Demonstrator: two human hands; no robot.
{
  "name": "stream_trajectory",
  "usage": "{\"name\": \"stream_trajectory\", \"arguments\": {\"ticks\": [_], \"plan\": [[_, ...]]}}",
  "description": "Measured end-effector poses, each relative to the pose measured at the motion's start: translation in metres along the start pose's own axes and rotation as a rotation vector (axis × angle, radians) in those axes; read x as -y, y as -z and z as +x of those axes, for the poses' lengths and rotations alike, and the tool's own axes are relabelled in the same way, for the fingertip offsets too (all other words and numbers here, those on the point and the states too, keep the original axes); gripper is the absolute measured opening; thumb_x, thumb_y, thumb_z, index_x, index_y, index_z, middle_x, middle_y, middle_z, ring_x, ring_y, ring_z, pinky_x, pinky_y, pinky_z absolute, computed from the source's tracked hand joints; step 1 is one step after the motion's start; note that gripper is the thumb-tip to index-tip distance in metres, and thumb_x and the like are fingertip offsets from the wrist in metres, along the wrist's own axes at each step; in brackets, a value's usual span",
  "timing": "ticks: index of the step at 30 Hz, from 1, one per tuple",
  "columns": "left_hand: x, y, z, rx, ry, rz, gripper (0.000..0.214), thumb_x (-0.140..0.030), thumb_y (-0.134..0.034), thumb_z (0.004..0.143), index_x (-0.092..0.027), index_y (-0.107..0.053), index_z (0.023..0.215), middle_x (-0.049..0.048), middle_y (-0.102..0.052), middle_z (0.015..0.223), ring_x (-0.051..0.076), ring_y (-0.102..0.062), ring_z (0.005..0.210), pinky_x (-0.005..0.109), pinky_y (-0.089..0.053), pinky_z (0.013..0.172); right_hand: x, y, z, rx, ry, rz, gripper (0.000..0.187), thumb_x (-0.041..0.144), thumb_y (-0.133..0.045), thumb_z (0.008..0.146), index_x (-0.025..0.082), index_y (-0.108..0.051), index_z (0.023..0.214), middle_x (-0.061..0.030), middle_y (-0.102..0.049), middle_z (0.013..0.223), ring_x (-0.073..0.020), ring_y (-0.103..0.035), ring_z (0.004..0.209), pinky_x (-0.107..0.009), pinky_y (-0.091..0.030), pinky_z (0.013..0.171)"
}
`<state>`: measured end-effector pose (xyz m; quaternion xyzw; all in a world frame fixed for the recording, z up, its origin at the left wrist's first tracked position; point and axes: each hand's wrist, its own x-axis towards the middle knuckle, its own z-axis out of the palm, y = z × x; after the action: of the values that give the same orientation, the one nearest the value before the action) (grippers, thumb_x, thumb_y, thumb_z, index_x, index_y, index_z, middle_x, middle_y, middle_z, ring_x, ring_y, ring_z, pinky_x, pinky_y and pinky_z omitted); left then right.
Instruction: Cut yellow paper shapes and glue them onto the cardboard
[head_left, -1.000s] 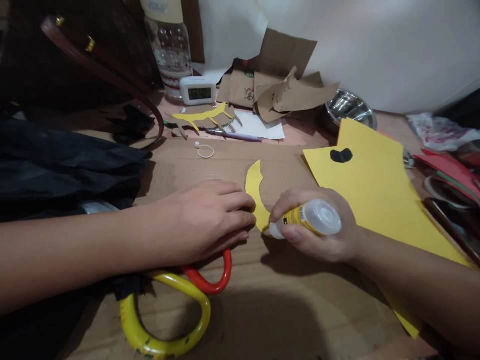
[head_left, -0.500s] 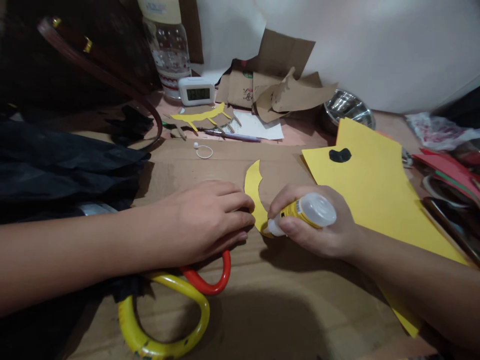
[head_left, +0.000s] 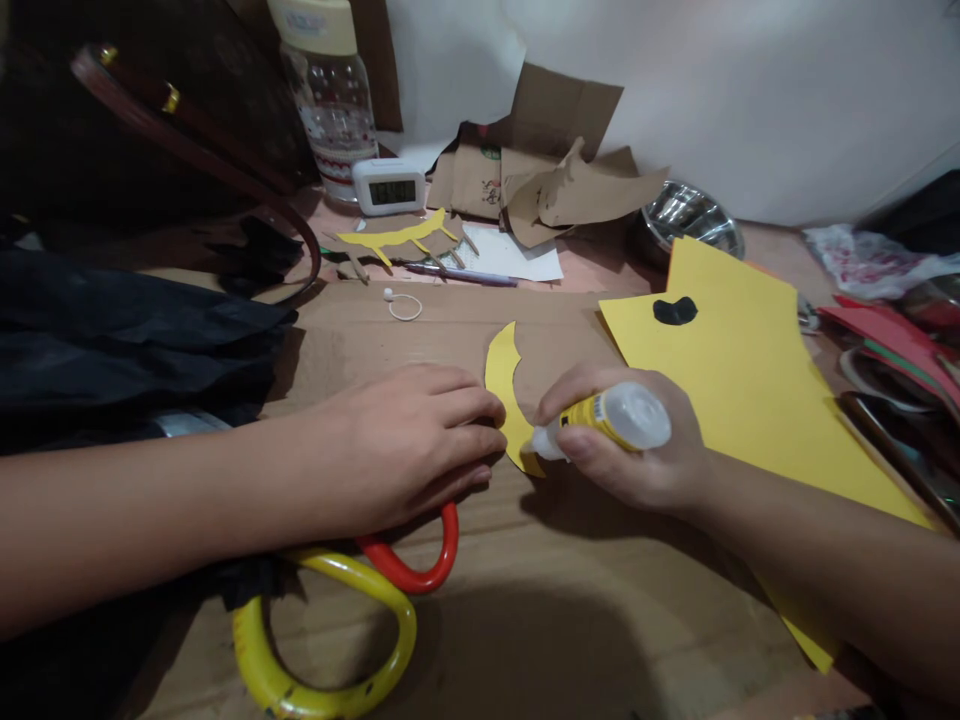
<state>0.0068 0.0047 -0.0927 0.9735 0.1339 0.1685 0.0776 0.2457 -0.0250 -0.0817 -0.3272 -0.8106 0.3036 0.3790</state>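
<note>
A curved yellow paper cut-out (head_left: 504, 385) lies on the cardboard sheet (head_left: 570, 630). Fingers of my left hand (head_left: 427, 440) lie flat, their tips touching its left edge; nothing is seen gripped in that hand. My right hand (head_left: 660, 460) is wrapped around a glue bottle (head_left: 600, 418), tilted with its nozzle down at the lower part of the cut-out. Below my left hand show a red loop handle (head_left: 420, 580) and a larger yellow loop handle (head_left: 330, 690); what they join is hidden.
Yellow paper sheets (head_left: 750, 350) with a black paper piece (head_left: 675, 311) lie to the right. Behind are a clock (head_left: 389, 187), a water bottle (head_left: 330, 110), cardboard scraps (head_left: 577, 195) and a metal bowl (head_left: 694, 220). Dark cloth (head_left: 135, 340) is on the left.
The glue bottle's nozzle has moved slightly up along the cut-out from its lower tip. My left hand stays at the left edge. The whole view has shifted slightly.
</note>
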Motion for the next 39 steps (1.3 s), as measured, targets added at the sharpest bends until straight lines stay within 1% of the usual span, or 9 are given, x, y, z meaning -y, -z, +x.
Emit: {"name": "stream_trajectory", "arguments": {"ticks": [4,8,15,21,29,31,33,35,39], "plan": [[-0.0003,0.001,0.0,0.007,0.007,-0.004,0.023,-0.027,-0.053,0.101,-0.017,-0.072,0.11,0.0116,-0.072,0.113,0.025,-0.068,0.1,0.039,-0.055,0.089,0.0006,-0.0015,0.0013,0.005,0.0,-0.078,0.011,0.028,-0.069,0.091,0.023,-0.063,0.083,0.0011,-0.069,0.072,-0.0134,-0.062,0.057,-0.026,-0.051,0.058],[-0.0006,0.002,0.0,0.017,0.004,-0.01,0.023,-0.026,-0.052,0.101,-0.016,-0.071,0.111,0.0118,-0.072,0.113,0.025,-0.068,0.1,0.039,-0.055,0.089,0.0017,-0.0015,0.001,0.007,-0.004,-0.059,0.01,0.027,-0.069,0.09,0.023,-0.064,0.083,0.0014,-0.068,0.069,-0.0128,-0.059,0.053,-0.026,-0.048,0.053],[-0.0002,0.0011,0.0001,0.013,0.005,0.0,0.025,-0.027,-0.051,0.102,-0.017,-0.071,0.113,0.011,-0.072,0.114,0.025,-0.067,0.102,0.039,-0.055,0.089,0.0043,-0.0005,0.0011,0.038,-0.055,-0.064,0.017,0.03,-0.067,0.092,0.02,-0.063,0.079,0.0008,-0.069,0.067,-0.0111,-0.059,0.052,-0.023,-0.043,0.049],[0.0006,0.0011,-0.0012,0.015,0.004,-0.007,0.026,-0.027,-0.048,0.103,-0.017,-0.07,0.114,0.0109,-0.072,0.116,0.026,-0.066,0.104,0.041,-0.054,0.091,0.003,-0.0002,0.0009,0.032,-0.04,-0.059,0.016,0.03,-0.067,0.092,0.021,-0.064,0.078,0.0005,-0.069,0.067,-0.0118,-0.061,0.054,-0.024,-0.044,0.05],[0.0005,0.0,-0.0011,0.009,0.007,-0.033,0.023,-0.026,-0.053,0.101,-0.017,-0.071,0.112,0.0117,-0.072,0.116,0.026,-0.067,0.105,0.04,-0.055,0.091,0.0011,0.0005,-0.0019,0.064,-0.047,-0.026,0.019,0.032,-0.068,0.092,0.02,-0.065,0.077,0.0008,-0.069,0.063,-0.0117,-0.061,0.051,-0.023,-0.045,0.048],[0.0003,0.0001,-0.0009,0.009,0.008,-0.035,0.023,-0.025,-0.053,0.101,-0.017,-0.071,0.112,0.0116,-0.072,0.115,0.026,-0.068,0.104,0.04,-0.055,0.091,0.0016,0.0026,-0.0021,0.036,-0.059,0.012,0.021,0.034,-0.067,0.094,0.02,-0.065,0.078,-0.0001,-0.07,0.065,-0.0127,-0.063,0.053,-0.024,-0.047,0.049],[0.0001,0.0004,-0.0007,0.02,0.013,-0.041,0.024,-0.026,-0.052,0.102,-0.017,-0.071,0.113,0.0116,-0.071,0.116,0.026,-0.068,0.103,0.04,-0.055,0.091,0.0023,0.0047,-0.0013,-0.033,-0.053,0.038,0.022,0.036,-0.065,0.096,0.02,-0.067,0.081,-0.001,-0.072,0.07,-0.013,-0.065,0.058,-0.023,-0.049,0.051],[-0.0001,0.0007,-0.0004,0.024,0.017,-0.046,0.024,-0.026,-0.051,0.102,-0.017,-0.071,0.113,0.0115,-0.071,0.115,0.025,-0.068,0.103,0.04,-0.055,0.092,0.0025,0.0056,-0.0002,-0.096,-0.052,0.012,0.023,0.038,-0.065,0.098,0.021,-0.067,0.082,-0.0013,-0.073,0.074,-0.0131,-0.066,0.06,-0.024,-0.05,0.054],[-0.0001,0.0006,0.0001,0.016,0.014,-0.042,0.024,-0.026,-0.052,0.102,-0.018,-0.071,0.114,0.011,-0.072,0.114,0.024,-0.067,0.104,0.039,-0.054,0.093,-0.0004,0.0023,-0.0001,-0.098,-0.073,-0.058,0.025,0.042,-0.064,0.097,0.022,-0.066,0.083,-0.0006,-0.071,0.071,-0.0137,-0.065,0.058,-0.024,-0.051,0.053]]}}
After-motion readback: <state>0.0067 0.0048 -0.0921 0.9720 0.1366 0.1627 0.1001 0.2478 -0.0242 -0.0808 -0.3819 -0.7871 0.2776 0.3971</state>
